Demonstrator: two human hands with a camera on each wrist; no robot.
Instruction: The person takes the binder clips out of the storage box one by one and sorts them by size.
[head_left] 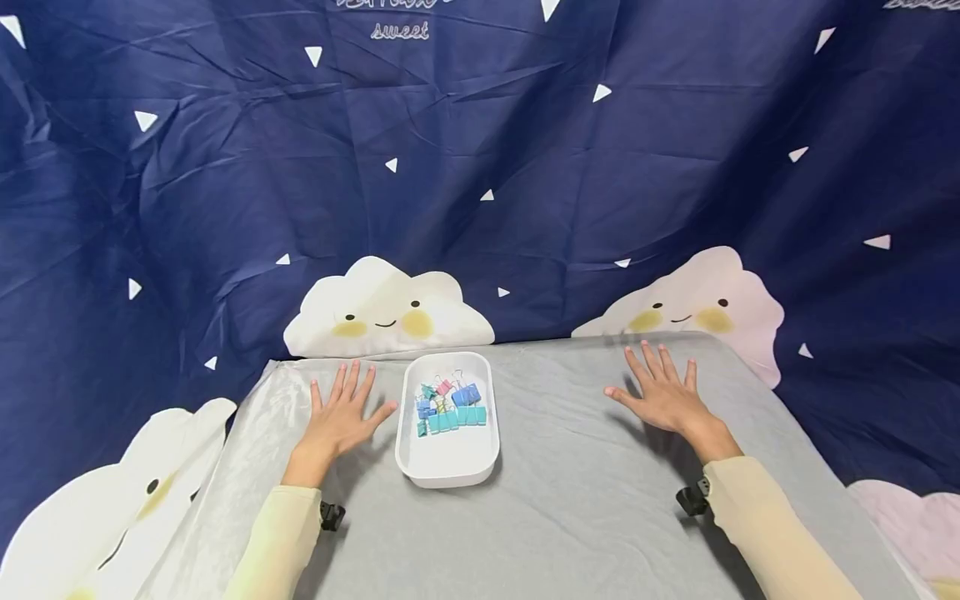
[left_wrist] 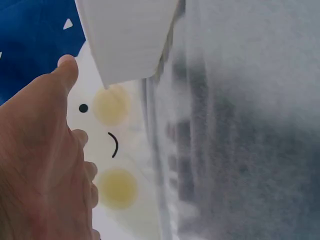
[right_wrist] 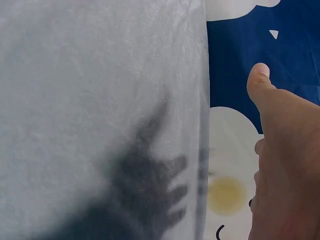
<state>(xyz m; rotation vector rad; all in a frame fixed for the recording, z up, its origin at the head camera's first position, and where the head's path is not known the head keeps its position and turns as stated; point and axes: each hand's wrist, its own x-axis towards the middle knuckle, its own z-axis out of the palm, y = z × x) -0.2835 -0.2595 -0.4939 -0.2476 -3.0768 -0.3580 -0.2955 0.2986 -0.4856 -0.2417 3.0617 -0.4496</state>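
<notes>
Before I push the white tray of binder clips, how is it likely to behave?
The white tray looks stiff, its walls standing upright, so it should hold its shape. Low and broad on gray cloth, it will probably slide rather than tip. The binder clips cover only part of its floor, so they may shift.

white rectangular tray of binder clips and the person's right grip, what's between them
In the head view, nothing but grey cloth lies between the white rectangular tray and the person's right grip.
</notes>
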